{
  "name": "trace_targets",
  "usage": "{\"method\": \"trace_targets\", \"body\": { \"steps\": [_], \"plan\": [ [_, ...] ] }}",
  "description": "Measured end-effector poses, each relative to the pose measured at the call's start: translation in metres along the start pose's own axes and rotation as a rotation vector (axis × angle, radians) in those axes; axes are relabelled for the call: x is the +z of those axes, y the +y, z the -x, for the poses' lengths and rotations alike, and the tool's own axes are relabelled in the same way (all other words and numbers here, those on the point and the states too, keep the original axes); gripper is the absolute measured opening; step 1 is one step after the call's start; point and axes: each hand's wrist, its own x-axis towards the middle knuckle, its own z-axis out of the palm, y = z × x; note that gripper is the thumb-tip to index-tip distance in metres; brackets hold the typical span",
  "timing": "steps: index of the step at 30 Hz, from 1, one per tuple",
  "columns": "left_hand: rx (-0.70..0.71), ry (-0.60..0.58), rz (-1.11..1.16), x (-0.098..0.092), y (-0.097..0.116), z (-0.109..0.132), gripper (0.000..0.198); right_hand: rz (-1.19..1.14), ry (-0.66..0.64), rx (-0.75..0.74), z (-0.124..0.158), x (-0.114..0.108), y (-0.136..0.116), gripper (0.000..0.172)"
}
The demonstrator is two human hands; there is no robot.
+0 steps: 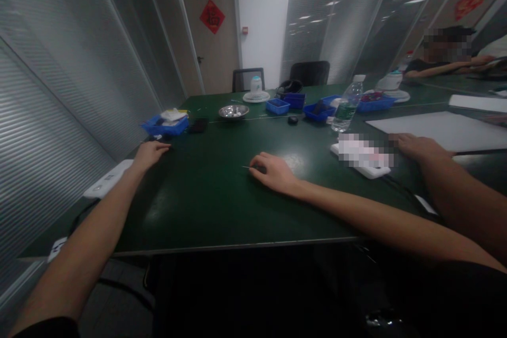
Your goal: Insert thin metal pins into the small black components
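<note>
Tissue (174,115) apparently lies in the blue tray (175,128) beyond the left hand (149,153).

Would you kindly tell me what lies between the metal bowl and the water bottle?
The head view shows a small blue tray, a round black object and a larger blue tray, plus a blue box farther back.

Black sleeves (467,293), seemingly short, bare forearms (113,211), bare hands (279,174)

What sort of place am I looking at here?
Probably an office meeting room. A large green table fills the middle, dark-backed chairs stand beyond its far edge, and glass partitions with blinds line the left side.
</note>
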Motion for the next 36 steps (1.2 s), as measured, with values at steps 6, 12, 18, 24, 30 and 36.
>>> {"method": "trace_targets", "body": {
  "steps": [6, 12, 18, 24, 30, 36],
  "plan": [
    [0.013, 0.04, -0.044, 0.003, 0.004, 0.003, 0.028, 0.01, -0.003, 0.005, -0.001, 0.001, 0.001, 0.02],
    [0.163, -0.077, 0.236, 0.025, 0.072, 0.016, 0.034, 0.004, -0.016, -0.019, -0.001, 0.0, 0.0, 0.021],
    [0.475, -0.406, 0.515, 0.043, 0.182, 0.067, 0.031, -0.002, 0.005, -0.108, 0.001, 0.0, -0.002, 0.022],
    [0.574, -0.453, 0.528, 0.044, 0.214, 0.095, 0.027, -0.013, -0.014, -0.136, 0.003, -0.001, -0.004, 0.017],
    [0.547, -0.422, 0.543, 0.045, 0.21, 0.094, 0.025, -0.01, -0.019, -0.139, 0.003, -0.001, -0.004, 0.015],
    [0.561, -0.46, 0.574, 0.048, 0.212, 0.096, 0.025, 0.016, -0.03, -0.177, 0.002, 0.0, -0.002, 0.016]
  ]
}}
